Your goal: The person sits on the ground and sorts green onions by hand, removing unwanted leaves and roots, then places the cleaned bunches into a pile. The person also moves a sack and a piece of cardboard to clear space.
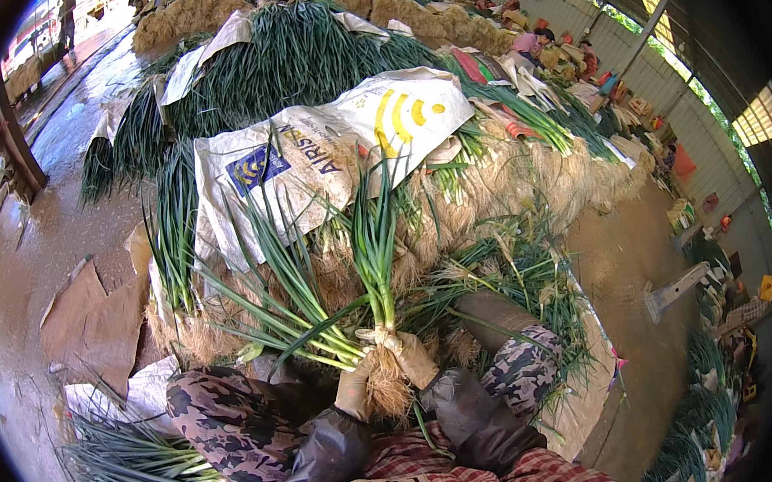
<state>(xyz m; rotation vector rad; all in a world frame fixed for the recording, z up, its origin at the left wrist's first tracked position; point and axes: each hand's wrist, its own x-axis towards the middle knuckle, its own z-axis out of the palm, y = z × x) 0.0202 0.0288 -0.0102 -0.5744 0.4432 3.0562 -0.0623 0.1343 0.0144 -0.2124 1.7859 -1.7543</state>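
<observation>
Both of my hands are gloved and meet low in front of me. My right hand (412, 358) grips a bunch of green onions (380, 275) near its base. The leaves point away from me and the tangled pale roots (389, 385) hang toward my lap. My left hand (354, 387) is closed beside those roots. Several looser green onion stalks (303, 309) fan out to the left, with their white ends at this hand. Its fingertips are partly hidden, and so is the exact grip on each stalk.
A large heap of green onions (297, 58) lies ahead, partly under white woven sacks (285, 174) bearing print. Loose leaves and trimmings (497, 273) lie at right. More green onions (139, 471) rest at lower left, near brown sheeting (97, 325). People (530, 43) sit farther off.
</observation>
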